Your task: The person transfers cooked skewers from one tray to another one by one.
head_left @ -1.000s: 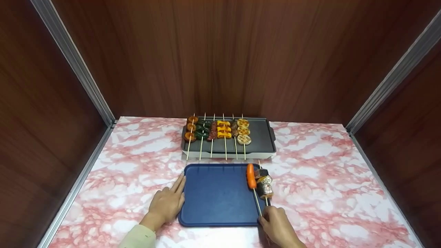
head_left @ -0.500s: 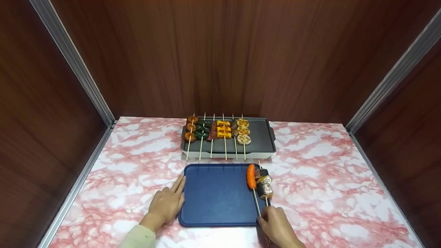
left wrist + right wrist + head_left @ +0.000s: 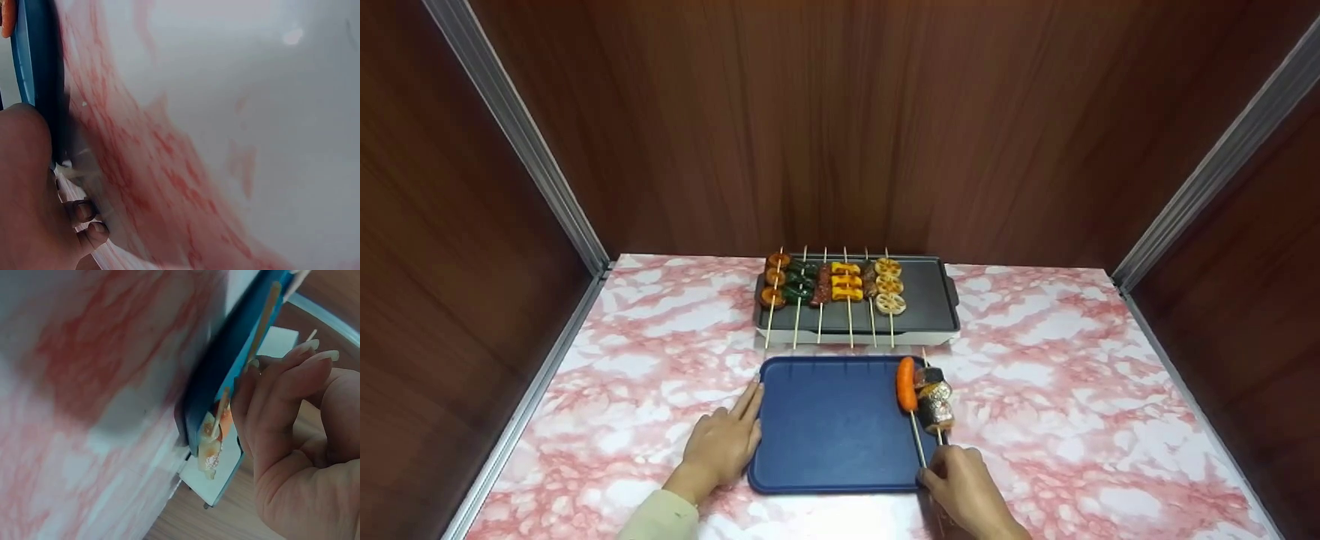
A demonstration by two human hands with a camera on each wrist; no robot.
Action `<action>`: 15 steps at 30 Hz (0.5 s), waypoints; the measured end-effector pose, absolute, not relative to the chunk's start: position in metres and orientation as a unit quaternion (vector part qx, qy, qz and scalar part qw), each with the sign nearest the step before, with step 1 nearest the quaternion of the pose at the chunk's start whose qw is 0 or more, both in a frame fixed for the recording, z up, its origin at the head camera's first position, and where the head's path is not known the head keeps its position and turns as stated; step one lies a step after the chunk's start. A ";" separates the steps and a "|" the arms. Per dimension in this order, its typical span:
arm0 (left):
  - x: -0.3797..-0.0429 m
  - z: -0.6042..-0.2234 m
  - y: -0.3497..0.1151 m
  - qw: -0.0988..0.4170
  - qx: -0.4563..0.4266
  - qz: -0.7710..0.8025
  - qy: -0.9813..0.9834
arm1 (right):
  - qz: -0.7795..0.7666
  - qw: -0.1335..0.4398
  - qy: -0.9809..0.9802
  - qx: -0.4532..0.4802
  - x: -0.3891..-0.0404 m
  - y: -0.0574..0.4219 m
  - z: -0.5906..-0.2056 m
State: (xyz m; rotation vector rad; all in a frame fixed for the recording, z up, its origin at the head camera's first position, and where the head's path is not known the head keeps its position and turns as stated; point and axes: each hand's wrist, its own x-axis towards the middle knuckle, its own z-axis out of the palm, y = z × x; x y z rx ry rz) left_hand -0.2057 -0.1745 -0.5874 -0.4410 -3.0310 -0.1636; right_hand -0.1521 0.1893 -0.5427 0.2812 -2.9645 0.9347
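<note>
Right hand: the right hand (image 3: 966, 487), lower right of the head frame, is pinching the stick of the mixed skewer (image 3: 936, 412).
Mixed skewer: it is lying along the right rim of the tray (image 3: 832, 427); contact with the tray is not showing clearly.
Sausage skewer: the sausage skewer (image 3: 907, 384) is resting just beside it, its stick end reaching the right thumb.
Left hand: the left hand (image 3: 720, 446), lower left of centre, is touching the tray's left edge, fingers straight.
Grill: six skewers (image 3: 847, 281) are lying across the grill (image 3: 930, 300), upper centre.
Change: the right hand is shifting only slightly; both tray-side skewers are staying put, so the work is apparently pausing at the grip.
</note>
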 end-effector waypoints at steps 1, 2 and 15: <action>-0.206 -0.587 -0.174 0.037 -0.143 -0.053 -0.988 | 0.299 0.013 -0.950 0.091 -0.152 0.190 -0.542; -0.206 -0.587 -0.175 0.036 -0.143 -0.053 -0.988 | 0.298 0.016 -0.950 0.092 -0.153 0.190 -0.541; -0.205 -0.586 -0.174 0.046 -0.148 -0.057 -0.986 | 0.317 0.011 -0.942 0.110 -0.161 0.211 -0.517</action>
